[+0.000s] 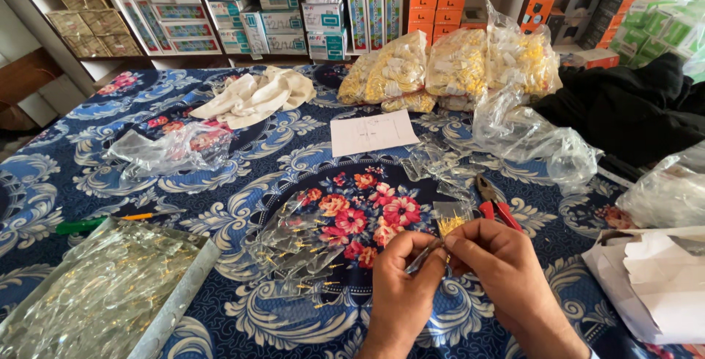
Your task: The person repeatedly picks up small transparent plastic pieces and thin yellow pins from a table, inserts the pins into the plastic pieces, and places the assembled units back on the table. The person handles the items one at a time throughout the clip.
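We sit at a table spread with a blue floral cloth (pixel 88 175), shelves of boxes (pixel 294 6) behind it. Our left hand (pixel 402 271) and right hand (pixel 493 260) meet low over the cloth's red flower centre, fingertips pinched together on a small clear sleeve (pixel 429 254) held between them; both hands are closed around it, thumbs against forefingers. Just above the hands lies a small packet of yellow pins (pixel 451 221), with red-handled pliers (pixel 496 208) beside it on the right. To the left of our hands a loose scatter of filled clear sleeves (pixel 301 245) rests on the cloth, and farther left a metal tray (pixel 180 296) holds a heap of them
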